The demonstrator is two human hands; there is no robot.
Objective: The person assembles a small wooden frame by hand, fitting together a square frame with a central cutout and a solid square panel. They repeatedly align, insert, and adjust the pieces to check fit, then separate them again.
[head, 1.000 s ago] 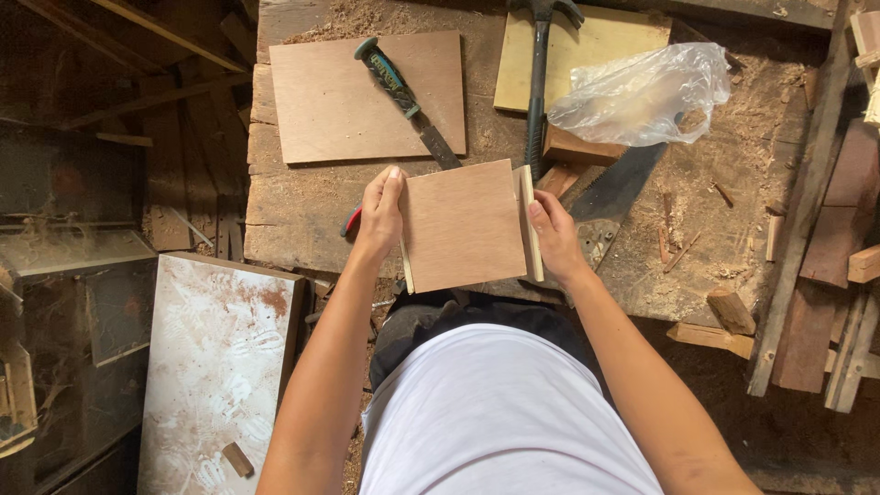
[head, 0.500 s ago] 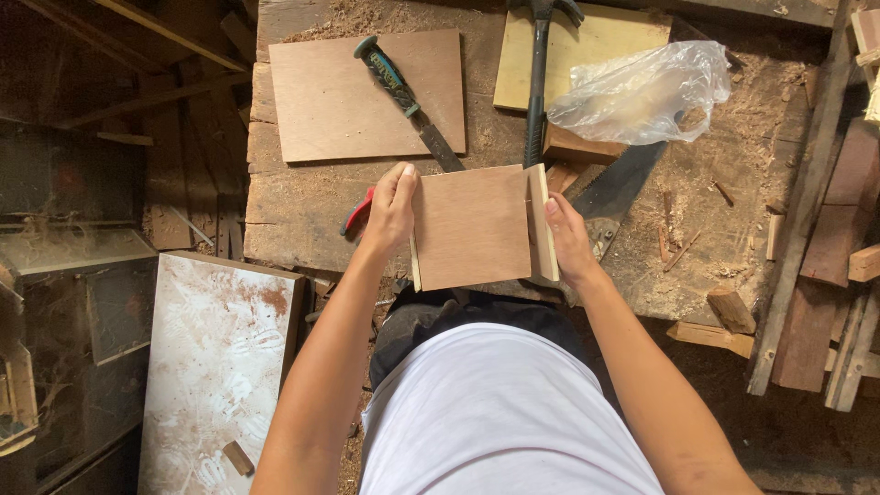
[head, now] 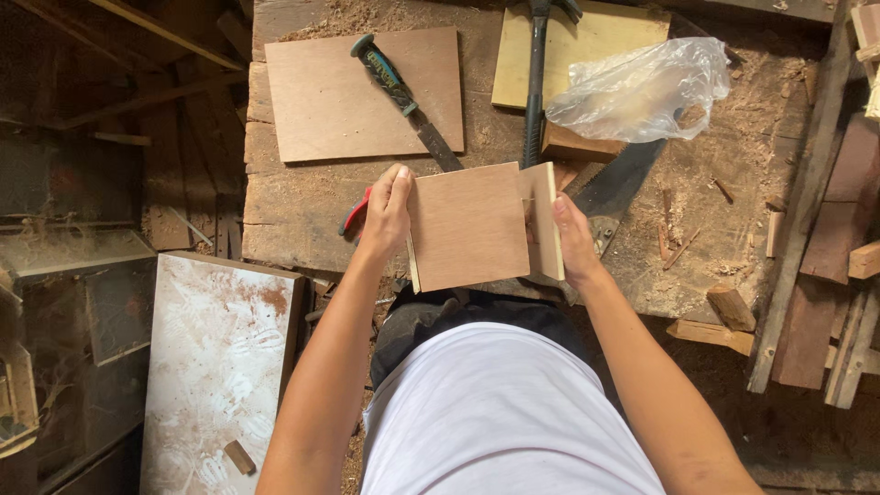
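Squarely over the front edge of a rough wooden workbench point(head: 302, 206), held in both hands: a small square plywood panel point(head: 467, 225) with a pale wooden side strip point(head: 548, 220) standing along its right edge. Left hand point(head: 385, 213) closed on the panel's left edge, fingers curled over the top face, thumb out of sight behind. Right hand point(head: 576, 240) clamped on the right side, thumb pressed against the pale strip, other fingers hidden beneath. Panel tilted slightly, its face turned up toward the camera, lower edge just above a dark waistband and white shirt point(head: 500, 412). Just left of the left hand, peeking out from behind it, red tool handles point(head: 354, 211) lying on the bench. Farther back, a larger flat plywood sheet point(head: 344, 101) with a dark-handled chisel point(head: 403, 96) lying diagonally across its right part, blade running toward the held panel. To the right of that, a hammer point(head: 534, 87) with its dark shaft pointing toward the panel's upper right corner, resting across a yellowish board point(head: 596, 41). Crumpled clear plastic bag point(head: 642, 87) on that board's right side, and below it a saw blade point(head: 614, 188) slanting down toward the right hand. Sawdust and wood chips scattered over the bench, offcuts stacked at far right, a white stained board point(head: 215, 367) leaning low at left.
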